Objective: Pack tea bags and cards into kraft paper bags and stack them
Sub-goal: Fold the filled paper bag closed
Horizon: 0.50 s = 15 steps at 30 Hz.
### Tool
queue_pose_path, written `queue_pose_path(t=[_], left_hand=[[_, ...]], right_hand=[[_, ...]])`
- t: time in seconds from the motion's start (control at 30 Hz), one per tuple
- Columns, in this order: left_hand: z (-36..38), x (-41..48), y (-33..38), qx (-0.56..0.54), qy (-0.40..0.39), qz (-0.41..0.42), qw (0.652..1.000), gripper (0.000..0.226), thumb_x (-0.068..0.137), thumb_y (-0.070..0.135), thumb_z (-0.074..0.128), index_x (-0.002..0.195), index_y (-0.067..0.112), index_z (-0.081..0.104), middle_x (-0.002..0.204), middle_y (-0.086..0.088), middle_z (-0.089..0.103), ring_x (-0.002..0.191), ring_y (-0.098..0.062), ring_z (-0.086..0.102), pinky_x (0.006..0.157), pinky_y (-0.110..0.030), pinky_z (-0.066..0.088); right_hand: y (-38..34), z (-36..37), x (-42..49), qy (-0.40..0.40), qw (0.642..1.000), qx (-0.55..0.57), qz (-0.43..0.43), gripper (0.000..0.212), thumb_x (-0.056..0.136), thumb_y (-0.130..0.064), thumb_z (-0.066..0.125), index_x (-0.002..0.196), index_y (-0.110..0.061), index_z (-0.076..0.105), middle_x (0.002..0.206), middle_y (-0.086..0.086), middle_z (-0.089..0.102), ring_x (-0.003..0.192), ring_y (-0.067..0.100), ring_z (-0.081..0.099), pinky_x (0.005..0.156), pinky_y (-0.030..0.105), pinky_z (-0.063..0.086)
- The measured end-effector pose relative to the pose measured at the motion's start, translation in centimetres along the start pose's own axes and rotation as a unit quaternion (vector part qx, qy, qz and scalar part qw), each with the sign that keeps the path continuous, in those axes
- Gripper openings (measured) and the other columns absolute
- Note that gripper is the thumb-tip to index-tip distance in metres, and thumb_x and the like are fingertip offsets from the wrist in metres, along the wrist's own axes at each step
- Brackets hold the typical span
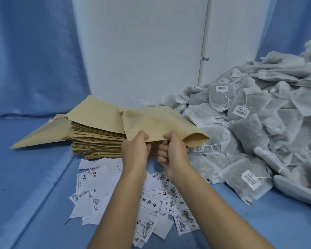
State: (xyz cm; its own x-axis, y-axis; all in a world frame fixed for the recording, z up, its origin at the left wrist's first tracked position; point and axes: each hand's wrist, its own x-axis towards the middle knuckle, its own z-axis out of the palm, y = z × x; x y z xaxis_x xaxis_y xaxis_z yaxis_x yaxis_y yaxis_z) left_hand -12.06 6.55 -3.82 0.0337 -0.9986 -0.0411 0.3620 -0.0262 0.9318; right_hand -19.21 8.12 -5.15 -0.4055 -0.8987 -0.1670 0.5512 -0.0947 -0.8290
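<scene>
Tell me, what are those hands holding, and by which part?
One kraft bag. The left hand and the right hand both grip its near edge, side by side, thumbs on top and fingers curled beneath.

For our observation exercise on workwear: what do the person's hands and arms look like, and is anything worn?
The left hand and right hand are bare: no gloves, rings or watch show. The left forearm and right forearm are bare too, with no sleeve, band or marking in view.

Bare left hand (136, 148), bare right hand (172, 150), bare wrists and forearms, uncovered to the frame edge
</scene>
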Motion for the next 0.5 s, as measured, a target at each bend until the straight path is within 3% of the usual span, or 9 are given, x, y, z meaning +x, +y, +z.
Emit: queue_pose_path(t=[0.2, 0.37, 0.5], left_hand=[[0.45, -1.03, -0.07, 0.032, -0.039, -0.036, 0.998, 0.025, 0.083, 0.008, 0.054, 0.059, 0.010, 0.048, 0.035, 0.003, 0.039, 0.026, -0.007, 0.030, 0.032, -0.010, 0.025], [0.22, -0.53, 0.38, 0.004, -0.032, -0.030, 0.999, 0.028, 0.082, 0.007, 0.055, 0.058, 0.012, 0.042, 0.037, 0.003, 0.035, 0.028, -0.006, 0.027, 0.033, -0.012, 0.022], [0.21, -0.79, 0.31, 0.052, -0.063, -0.041, 0.996, 0.032, 0.084, 0.013, 0.055, 0.054, 0.009, 0.049, 0.034, 0.003, 0.036, 0.026, -0.008, 0.027, 0.033, -0.009, 0.023]], right_hand=[[0.07, 0.34, -0.62, -0.017, 0.997, -0.076, -0.015, 0.036, 0.088, -0.017, 0.040, 0.053, -0.016, 0.032, 0.034, -0.007, 0.033, 0.026, 0.006, 0.023, 0.030, 0.016, 0.019], [0.17, 0.54, -0.52, -0.013, 1.000, 0.023, -0.006, 0.032, 0.089, -0.015, 0.039, 0.058, -0.016, 0.032, 0.035, -0.006, 0.028, 0.027, 0.006, 0.018, 0.028, 0.018, 0.014], [-0.18, 0.51, -0.75, -0.035, 0.999, -0.029, 0.007, 0.035, 0.090, -0.017, 0.039, 0.056, -0.015, 0.033, 0.033, -0.005, 0.033, 0.025, 0.006, 0.020, 0.029, 0.017, 0.013]])
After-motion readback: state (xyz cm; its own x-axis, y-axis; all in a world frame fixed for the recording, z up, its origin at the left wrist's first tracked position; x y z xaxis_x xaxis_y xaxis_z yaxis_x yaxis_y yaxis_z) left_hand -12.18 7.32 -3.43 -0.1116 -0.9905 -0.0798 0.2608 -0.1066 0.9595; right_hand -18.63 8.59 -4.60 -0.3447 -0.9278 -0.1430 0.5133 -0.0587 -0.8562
